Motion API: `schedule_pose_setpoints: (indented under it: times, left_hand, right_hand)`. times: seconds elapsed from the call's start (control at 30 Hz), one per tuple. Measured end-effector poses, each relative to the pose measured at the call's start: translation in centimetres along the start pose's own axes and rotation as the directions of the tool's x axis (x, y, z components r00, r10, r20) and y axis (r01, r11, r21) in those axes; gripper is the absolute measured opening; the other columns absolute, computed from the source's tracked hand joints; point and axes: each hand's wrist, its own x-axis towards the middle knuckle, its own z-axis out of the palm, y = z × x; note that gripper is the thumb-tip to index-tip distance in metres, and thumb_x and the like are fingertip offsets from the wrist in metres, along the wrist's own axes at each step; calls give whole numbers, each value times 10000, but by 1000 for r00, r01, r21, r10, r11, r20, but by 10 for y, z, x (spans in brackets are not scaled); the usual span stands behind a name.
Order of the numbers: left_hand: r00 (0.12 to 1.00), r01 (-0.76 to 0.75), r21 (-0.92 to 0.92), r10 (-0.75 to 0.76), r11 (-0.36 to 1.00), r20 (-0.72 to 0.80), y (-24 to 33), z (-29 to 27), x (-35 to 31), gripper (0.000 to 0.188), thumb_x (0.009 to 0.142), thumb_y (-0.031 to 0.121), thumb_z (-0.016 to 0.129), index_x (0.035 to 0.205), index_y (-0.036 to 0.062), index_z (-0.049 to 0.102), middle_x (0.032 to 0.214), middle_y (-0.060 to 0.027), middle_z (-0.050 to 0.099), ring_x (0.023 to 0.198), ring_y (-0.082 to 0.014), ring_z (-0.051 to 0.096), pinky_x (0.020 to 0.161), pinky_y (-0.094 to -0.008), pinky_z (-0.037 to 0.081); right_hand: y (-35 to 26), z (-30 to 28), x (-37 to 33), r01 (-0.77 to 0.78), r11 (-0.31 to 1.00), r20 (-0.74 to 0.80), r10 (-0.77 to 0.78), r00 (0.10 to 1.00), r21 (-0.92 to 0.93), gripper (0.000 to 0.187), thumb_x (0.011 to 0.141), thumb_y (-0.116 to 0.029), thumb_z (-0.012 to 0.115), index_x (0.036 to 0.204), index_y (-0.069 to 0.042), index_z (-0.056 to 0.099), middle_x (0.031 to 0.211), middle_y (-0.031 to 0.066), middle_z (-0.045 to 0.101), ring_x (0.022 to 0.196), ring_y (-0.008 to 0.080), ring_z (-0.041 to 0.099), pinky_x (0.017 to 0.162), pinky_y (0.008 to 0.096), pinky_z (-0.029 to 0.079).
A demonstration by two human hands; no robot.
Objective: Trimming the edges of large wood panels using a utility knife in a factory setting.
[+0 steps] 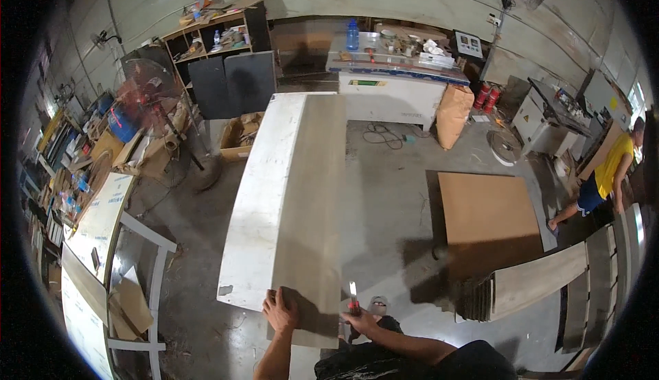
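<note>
A long grey-brown board [311, 194] lies lengthwise in front of me, partly over a white panel [257, 194] that shows along its left side. My left hand [280, 311] rests on the near left edge of the brown board, its fingers spread and lying on the surface. Just off the board's near right side, my right hand [362, 322] is closed round a red-handled utility knife [353, 306]. Its pale blade points up and away from me. The board's near end sits close to my body.
A brown sheet [489, 215] and stacked grey boards [539, 280] are at right. A white frame [158, 291] stands at left, near a pedestal fan [195, 164]. Behind are a cluttered workbench [391, 102] and a paper sack [454, 116]. A person in yellow [611, 167] is far right.
</note>
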Motion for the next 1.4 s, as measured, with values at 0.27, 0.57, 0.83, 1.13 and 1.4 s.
schedule_pose_setpoints:
  times: [0.27, 0.57, 0.83, 1.13, 1.4]
  left_hand:
    - [980, -197, 29, 197, 980, -3, -22, 1, -17, 753, 858, 440, 711, 1524, 197, 456, 1547, -261, 376, 1369, -471, 377, 1139, -582, 307]
    - [979, -203, -31, 204, 979, 18, 7, 5, 35, 681, 932, 431, 611, 1522, 133, 448, 1573, -283, 338, 1511, -420, 261, 1255, -594, 113]
    - [978, -209, 46, 209, 977, -11, 11, 24, 58, 624, 975, 399, 569, 1535, 161, 432, 1559, -284, 360, 1498, -410, 305, 1257, -573, 174]
    - [973, -221, 82, 226, 972, -50, 7, 44, 56, 621, 949, 426, 582, 1517, 202, 464, 1534, -246, 406, 1443, -391, 374, 1227, -548, 243]
    - [970, -218, 103, 227, 971, -88, 0, 50, 52, 613, 958, 462, 559, 1512, 215, 472, 1534, -228, 416, 1446, -367, 383, 1232, -547, 241]
  right_hand:
    - [-90, 43, -62, -189, 928, -211, 124, 970, -322, 626, 787, -554, 825, 1124, -41, 706, 1041, 154, 751, 1016, 290, 705, 867, 422, 535]
    - [-96, 34, -17, -60, 980, -312, -1, 950, -188, 481, 870, -461, 786, 1061, -26, 715, 889, 113, 724, 832, 206, 654, 780, 399, 526]
    - [-65, 36, -20, 8, 1000, -277, -5, 961, 9, 356, 957, -333, 738, 1091, -11, 667, 909, 96, 717, 839, 174, 656, 771, 345, 530]
    - [7, 47, -97, -23, 991, -269, -13, 963, -130, 286, 973, -185, 734, 1202, -26, 673, 789, -36, 646, 636, 47, 535, 566, 231, 443]
    - [2, 22, -143, -107, 938, -260, 200, 945, 331, 295, 1062, -210, 591, 1271, -1, 602, 868, 28, 639, 743, 124, 622, 732, 310, 551]
